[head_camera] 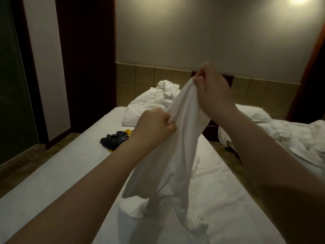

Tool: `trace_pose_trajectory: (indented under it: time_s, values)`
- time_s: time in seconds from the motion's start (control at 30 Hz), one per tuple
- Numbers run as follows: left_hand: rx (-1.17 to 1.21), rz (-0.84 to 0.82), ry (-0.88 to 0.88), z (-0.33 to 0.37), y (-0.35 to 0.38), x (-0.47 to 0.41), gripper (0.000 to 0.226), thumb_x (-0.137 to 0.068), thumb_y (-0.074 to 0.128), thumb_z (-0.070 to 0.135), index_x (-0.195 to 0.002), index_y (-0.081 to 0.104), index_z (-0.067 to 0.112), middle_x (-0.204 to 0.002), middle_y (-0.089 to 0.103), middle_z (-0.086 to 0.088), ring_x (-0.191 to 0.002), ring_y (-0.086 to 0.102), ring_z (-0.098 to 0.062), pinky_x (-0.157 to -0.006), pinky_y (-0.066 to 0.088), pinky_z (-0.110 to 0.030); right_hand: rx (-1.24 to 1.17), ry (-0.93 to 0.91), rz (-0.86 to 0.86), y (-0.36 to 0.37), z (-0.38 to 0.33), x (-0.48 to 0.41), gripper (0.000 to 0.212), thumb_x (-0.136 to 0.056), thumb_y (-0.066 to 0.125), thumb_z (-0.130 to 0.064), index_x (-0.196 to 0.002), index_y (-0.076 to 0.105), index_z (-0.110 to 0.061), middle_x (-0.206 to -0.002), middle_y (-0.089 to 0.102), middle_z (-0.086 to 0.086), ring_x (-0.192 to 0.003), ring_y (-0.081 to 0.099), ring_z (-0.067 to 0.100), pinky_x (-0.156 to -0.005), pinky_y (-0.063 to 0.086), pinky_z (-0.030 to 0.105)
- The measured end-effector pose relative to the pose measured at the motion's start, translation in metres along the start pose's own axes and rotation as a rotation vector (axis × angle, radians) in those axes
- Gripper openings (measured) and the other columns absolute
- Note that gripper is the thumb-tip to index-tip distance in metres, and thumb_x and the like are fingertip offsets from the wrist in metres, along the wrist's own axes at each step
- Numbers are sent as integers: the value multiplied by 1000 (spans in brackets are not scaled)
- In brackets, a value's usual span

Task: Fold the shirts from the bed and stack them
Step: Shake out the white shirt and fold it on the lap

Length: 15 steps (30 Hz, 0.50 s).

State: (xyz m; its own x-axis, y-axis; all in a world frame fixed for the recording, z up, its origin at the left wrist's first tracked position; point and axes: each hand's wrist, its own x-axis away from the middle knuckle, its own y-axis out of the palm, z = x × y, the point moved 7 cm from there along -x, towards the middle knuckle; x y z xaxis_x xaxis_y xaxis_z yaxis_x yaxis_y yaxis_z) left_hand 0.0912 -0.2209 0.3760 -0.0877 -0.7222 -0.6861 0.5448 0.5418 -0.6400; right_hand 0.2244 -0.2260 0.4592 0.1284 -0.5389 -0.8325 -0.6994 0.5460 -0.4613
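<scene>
A white shirt (177, 152) hangs in the air over the bed (58, 175), its lower end bunched on the sheet. My right hand (212, 90) pinches its top edge, raised high. My left hand (156, 125) grips the cloth a little lower and to the left. Further up the bed lies a dark garment (114, 140) on top of something yellow (128, 132), partly hidden by my left wrist.
A crumpled white duvet and pillow (149, 103) sit at the head of the bed. A second bed with rumpled white bedding (290, 136) stands to the right, across a narrow floor gap (226, 154). Dark wall panels and floor lie to the left.
</scene>
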Motion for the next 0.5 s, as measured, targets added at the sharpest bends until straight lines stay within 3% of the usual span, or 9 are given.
trace_pose_trajectory:
  time_s: [0.07,0.17,0.23,0.33,0.4,0.5]
  values:
    - [58,-69,-66,-6,5,-8,33,-91,52,31,-76,63,3,-73,58,-8,-68,50,-18,-57,33,-17,70,-46,50,-15,-8,-17,13,-101,34,-19,-107,43,-11,-92,46,0,-78,45,13,-60,33,23]
    - [123,50,-38,-5,-12,-17,37,-93,51,33,-84,67,2,-79,60,-7,-75,55,-21,-63,41,-25,169,-82,74,-28,-3,-35,5,-101,33,-18,-99,38,-17,-90,46,1,-72,43,14,-56,31,24]
    - [204,84,-14,0,-20,-21,35,-92,54,35,-77,70,7,-77,60,-4,-70,54,-15,-64,41,-24,226,-70,99,-35,7,-41,7,-100,33,-16,-97,39,-15,-92,46,3,-76,44,19,-63,29,28]
    - [251,-100,-113,-4,-2,-19,34,-89,58,38,-60,60,21,-60,51,8,-57,46,-4,-52,30,-14,298,-51,145,-49,13,-44,17,-100,33,-17,-105,46,-8,-95,45,4,-78,42,20,-68,27,27]
    - [354,-201,-209,-16,17,-13,30,-89,58,38,-65,64,20,-62,56,6,-59,52,-8,-54,34,-16,317,-45,166,-58,12,-46,19,-101,33,-18,-108,48,-8,-96,44,2,-79,41,19,-69,27,26]
    - [444,-120,-264,-29,20,-11,37,-89,57,38,-69,68,9,-67,62,-3,-63,56,-15,-57,40,-22,388,-76,149,-66,13,-54,19,-101,34,-20,-108,48,-10,-101,51,6,-81,43,20,-70,27,27]
